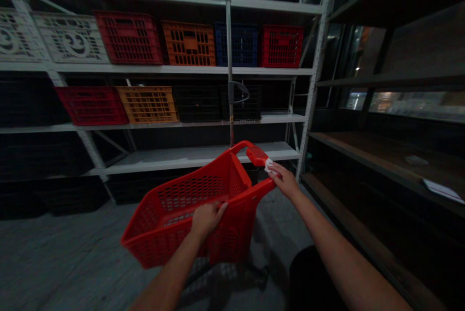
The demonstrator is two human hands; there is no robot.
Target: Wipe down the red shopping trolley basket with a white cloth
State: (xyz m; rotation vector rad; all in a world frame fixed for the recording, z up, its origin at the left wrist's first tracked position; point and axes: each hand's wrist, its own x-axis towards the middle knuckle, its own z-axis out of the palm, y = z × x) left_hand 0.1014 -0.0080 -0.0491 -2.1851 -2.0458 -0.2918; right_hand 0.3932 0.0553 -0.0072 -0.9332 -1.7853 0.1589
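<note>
A red plastic basket (189, 204) with perforated walls hangs tilted in front of me above the floor. My left hand (207, 218) is closed over its near rim, fingers curled inside. My right hand (283, 179) is at the basket's far right corner, pinching a small white cloth (269, 164) against the red handle (256, 154).
White metal shelving (163, 69) ahead carries red, orange, blue, white and black crates on two levels; its lower shelf (189, 156) is bare. Dark wooden shelves (385, 156) run along the right, with a flat white item (443, 190). A thin pole (229, 73) stands behind the basket. Grey floor lies left.
</note>
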